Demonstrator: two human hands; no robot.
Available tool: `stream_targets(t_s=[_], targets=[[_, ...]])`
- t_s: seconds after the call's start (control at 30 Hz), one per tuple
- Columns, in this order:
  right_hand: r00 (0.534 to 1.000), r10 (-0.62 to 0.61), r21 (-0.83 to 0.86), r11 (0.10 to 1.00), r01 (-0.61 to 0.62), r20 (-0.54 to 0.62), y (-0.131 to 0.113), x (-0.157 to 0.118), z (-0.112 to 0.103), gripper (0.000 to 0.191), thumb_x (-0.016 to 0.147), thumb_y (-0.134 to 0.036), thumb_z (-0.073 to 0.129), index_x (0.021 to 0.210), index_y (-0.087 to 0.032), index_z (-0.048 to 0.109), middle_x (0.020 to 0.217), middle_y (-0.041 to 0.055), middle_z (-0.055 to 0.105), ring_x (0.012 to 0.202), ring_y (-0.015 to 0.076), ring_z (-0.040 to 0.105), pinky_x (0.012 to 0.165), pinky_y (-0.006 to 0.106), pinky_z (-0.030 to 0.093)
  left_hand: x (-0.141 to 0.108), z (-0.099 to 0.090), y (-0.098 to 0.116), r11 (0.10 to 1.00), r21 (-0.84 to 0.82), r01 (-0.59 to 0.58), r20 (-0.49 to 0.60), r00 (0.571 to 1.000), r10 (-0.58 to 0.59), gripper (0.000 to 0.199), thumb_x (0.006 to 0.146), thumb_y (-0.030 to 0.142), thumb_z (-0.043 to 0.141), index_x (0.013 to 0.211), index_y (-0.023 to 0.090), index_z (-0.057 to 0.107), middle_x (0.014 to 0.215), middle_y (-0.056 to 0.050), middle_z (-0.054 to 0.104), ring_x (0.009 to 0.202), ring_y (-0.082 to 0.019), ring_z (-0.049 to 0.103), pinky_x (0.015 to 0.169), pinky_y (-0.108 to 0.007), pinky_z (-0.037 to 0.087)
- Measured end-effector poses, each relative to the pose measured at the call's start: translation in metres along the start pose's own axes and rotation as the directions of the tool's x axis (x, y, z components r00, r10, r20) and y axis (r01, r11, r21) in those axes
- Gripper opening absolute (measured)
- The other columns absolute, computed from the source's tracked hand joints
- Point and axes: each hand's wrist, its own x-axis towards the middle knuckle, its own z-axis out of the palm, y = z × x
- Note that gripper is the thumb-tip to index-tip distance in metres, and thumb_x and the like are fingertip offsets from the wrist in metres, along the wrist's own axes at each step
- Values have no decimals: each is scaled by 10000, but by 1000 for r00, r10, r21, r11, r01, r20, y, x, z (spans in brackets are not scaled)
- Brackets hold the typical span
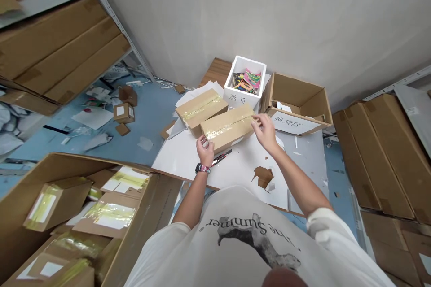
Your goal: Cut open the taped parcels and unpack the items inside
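A taped cardboard box lies on the white-covered table, with clear yellowish tape along its top seam. At its near left corner, the fingers of my left hand are curled against the end. My right hand pinches the opposite end near the top edge, where the tape ends. Just behind and left, a second taped cardboard box rests on the table, partly hidden by the first. Pens and a dark slim tool lie in front of the box I hold.
A white foam bin with colourful packets and an open carton with a handwritten label stand at the table's back. At left, a large carton contains several taped parcels. Shelves of long boxes flank both sides. Scraps litter the blue floor.
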Motion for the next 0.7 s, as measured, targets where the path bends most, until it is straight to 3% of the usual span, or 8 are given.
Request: stream_targets(t_s=[0.1,0.17,0.23,0.37,0.47,0.53,0.6,0.7], targets=[[934,343,-44,939,-340,101,59,33,27,669,983,-563,726,1546,-203,683,1580,188,669,1488,406,571,1319,614,413,-4,-1,1,999,-10,38,29,999,-38,643,964,384,771,1553,206,585,1641,-199,580,1490,-332,612,1201,-458,563],[824,538,25,834,-551,179,88,40,41,783,929,-578,766,1612,-216,637,1620,165,663,1495,398,586,1318,588,432,-6,-3,2,997,-37,69,80,995,-66,705,982,406,760,1626,215,546,1710,-184,545,1574,-333,558,1296,-471,486],[753,628,103,751,-653,198,105,35,51,788,893,-566,792,1599,-245,655,1579,130,709,1439,377,643,1296,556,469,-7,-7,4,994,-61,92,141,987,-83,745,1005,419,734,1688,224,510,1773,-155,503,1641,-318,496,1376,-464,388],[782,606,208,754,-623,146,116,7,45,646,857,-518,802,1454,-274,764,1430,81,803,1318,337,709,1246,512,515,-5,-12,13,993,-41,109,215,972,-98,745,1033,459,701,1719,229,522,1812,-106,481,1688,-308,435,1424,-438,302],[810,581,293,763,-576,80,124,-26,22,609,851,-527,771,1409,-281,780,1384,66,813,1262,318,716,1165,503,573,-3,-6,25,996,-34,82,281,957,-69,752,1042,486,694,1728,231,522,1812,-97,485,1695,-312,424,1426,-442,304],[785,620,391,723,-569,-3,131,-56,0,623,839,-537,766,1414,-298,757,1415,60,791,1232,299,717,1068,468,620,-6,7,36,999,-40,31,367,930,-14,768,1042,479,698,1744,234,505,1804,-98,497,1690,-313,434,1420,-446,324],[711,696,507,649,-567,-96,140,-92,-23,631,826,-554,776,1404,-307,721,1433,63,770,1193,276,721,942,401,644,-16,24,50,998,-34,-45,481,875,56,781,1043,446,695,1767,254,475,1795,-90,510,1673,-312,466,1409,-465,355],[485,854,628,485,-609,-189,148,-154,-49,589,823,-654,768,1279,-293,678,1271,52,792,1061,254,731,786,340,620,-44,54,74,962,1,-273,651,731,207,794,1033,382,699,1784,304,454,1818,-64,478,1684,-314,456,1422,-514,339]])
